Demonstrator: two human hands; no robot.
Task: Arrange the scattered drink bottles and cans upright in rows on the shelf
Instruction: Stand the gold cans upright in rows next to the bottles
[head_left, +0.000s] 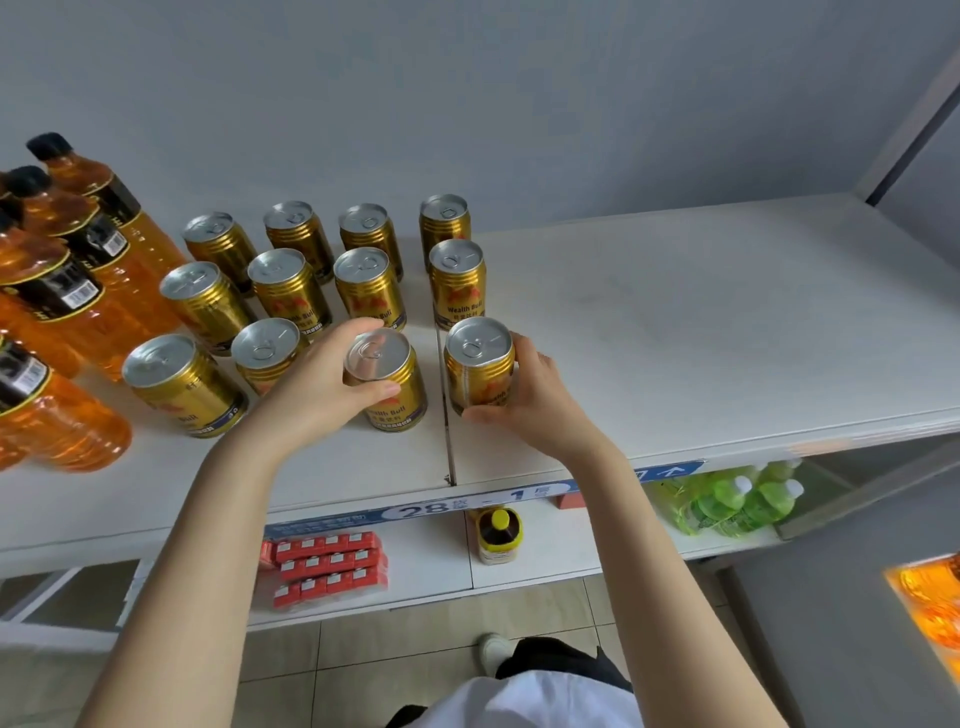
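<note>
My left hand (311, 384) curls round the centre gold metal can (405, 384). My right hand (540, 400) wraps the second gold metal can (478, 364) beside it. Both upright on the white shelf (727, 338).

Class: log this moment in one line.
left hand grips gold metal can; right hand grips neighbouring gold can; both upright, white shelf

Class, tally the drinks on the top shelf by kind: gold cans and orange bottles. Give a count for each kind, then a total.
Gold cans: 12
Orange bottles: at least 4; the left edge of the picture cuts the group off
Total: at least 16
</note>
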